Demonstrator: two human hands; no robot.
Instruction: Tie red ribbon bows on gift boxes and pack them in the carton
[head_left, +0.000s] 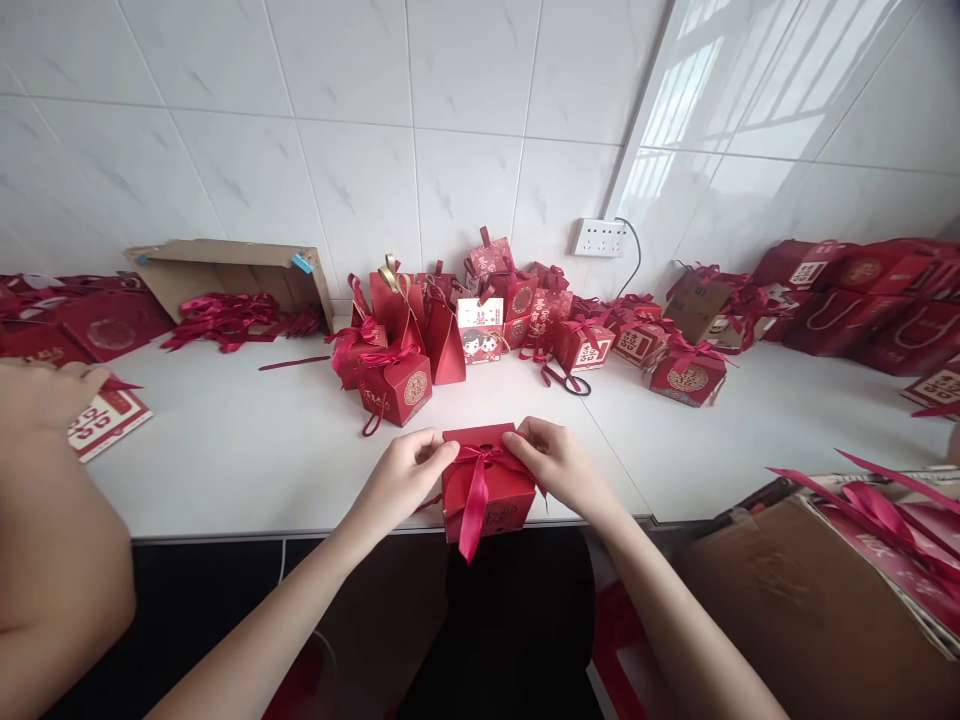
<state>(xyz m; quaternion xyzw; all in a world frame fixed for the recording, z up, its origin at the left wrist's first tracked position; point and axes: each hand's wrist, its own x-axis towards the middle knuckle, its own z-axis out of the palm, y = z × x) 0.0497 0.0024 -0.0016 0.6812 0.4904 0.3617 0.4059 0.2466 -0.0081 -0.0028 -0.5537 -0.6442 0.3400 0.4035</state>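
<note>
A small red gift box [487, 500] stands at the near edge of the white table [247, 450], with a red ribbon [475, 500] tied across its top and hanging down its front. My left hand [409, 468] pinches the ribbon at the box's left top edge. My right hand [551, 460] pinches the ribbon at the right top edge. Both hands have their fingers closed on the ribbon.
Several finished red boxes [397, 385] and bags cluster at the back centre. An open cardboard box [225, 275] with loose ribbons lies back left. Red bags [862, 300] line the right. A carton [825, 590] of ribbons sits near right. Another person's arm [45, 520] is at left.
</note>
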